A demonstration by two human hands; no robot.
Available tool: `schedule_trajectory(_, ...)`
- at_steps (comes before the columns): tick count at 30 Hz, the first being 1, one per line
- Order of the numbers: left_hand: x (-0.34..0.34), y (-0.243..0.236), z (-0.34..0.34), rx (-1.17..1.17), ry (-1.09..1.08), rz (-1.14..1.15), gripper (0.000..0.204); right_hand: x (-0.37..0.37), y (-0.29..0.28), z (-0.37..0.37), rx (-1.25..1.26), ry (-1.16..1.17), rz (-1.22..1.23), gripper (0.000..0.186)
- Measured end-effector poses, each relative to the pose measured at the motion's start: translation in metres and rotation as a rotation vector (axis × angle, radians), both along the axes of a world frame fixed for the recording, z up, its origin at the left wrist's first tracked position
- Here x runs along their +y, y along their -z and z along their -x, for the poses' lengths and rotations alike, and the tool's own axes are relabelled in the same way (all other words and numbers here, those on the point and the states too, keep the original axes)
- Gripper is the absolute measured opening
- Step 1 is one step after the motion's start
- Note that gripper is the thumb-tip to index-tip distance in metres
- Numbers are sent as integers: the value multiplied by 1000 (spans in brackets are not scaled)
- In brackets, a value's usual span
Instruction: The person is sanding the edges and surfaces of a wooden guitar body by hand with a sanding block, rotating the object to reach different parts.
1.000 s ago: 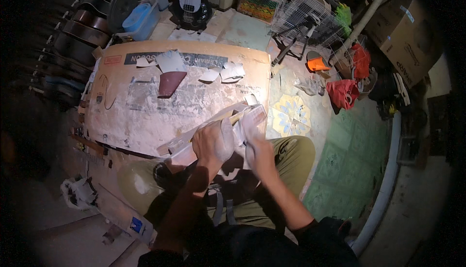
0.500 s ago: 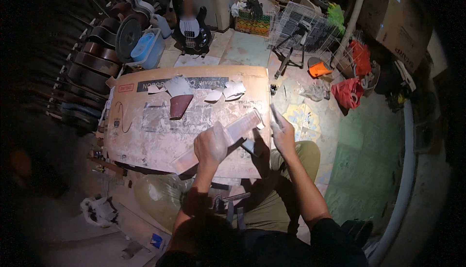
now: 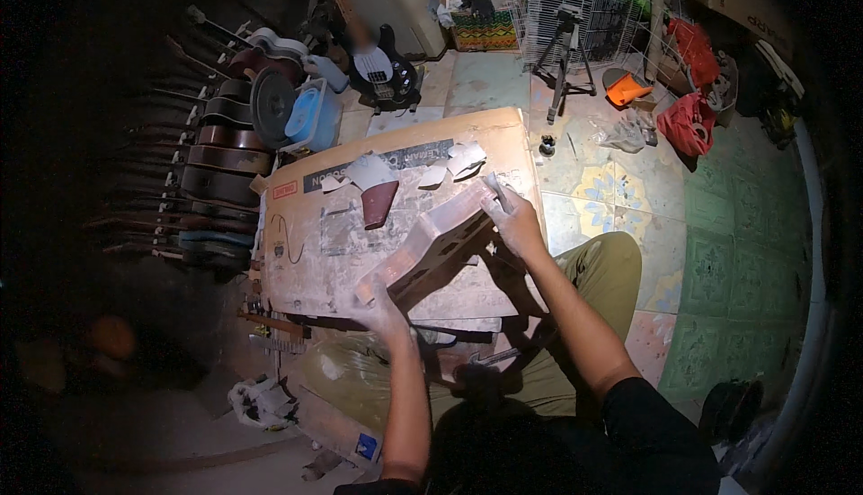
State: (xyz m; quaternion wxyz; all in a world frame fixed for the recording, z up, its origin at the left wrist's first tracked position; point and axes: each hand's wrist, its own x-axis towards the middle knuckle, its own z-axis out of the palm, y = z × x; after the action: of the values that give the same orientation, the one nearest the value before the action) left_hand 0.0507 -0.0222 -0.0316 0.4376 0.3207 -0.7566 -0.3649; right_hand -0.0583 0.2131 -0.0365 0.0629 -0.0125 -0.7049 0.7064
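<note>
An unpainted wooden guitar body [image 3: 430, 238] is tilted above a dusty cardboard sheet [image 3: 306, 198], with its curved side up and cut-out cavities showing on its shaded face. My left hand [image 3: 385, 317], blurred, is closed at its lower left end. At the upper right end, my right hand [image 3: 520, 222] is closed on a thin grey piece, possibly sandpaper, pressed against the wood. A maroon tapered piece [image 3: 379, 205] lies on the cardboard beside torn pale scraps [image 3: 466, 159].
Several guitar bodies [image 3: 225, 144] are racked at the left, near a blue plastic tub [image 3: 315, 117]. A black bass guitar [image 3: 385, 77] stands beyond the cardboard. Farther right are a small tripod [image 3: 564, 54], a wire cage [image 3: 611, 32], an orange object [image 3: 627, 89] and a red bag [image 3: 688, 124].
The guitar body has turned so its cavity face shows. My left hand has slid to its lower end, and my right hand has come against its upper end. The view has shifted.
</note>
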Motion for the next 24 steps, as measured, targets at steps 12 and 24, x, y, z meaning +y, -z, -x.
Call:
schedule_trajectory(12,4,-68,40,185,69,-842,88,-16,-15,-127,-347,-83,82,36)
schedule_trajectory(24,-88,-63,55,115,863,-1000,58,-39,-20,-123,-41,-421,-52,46)
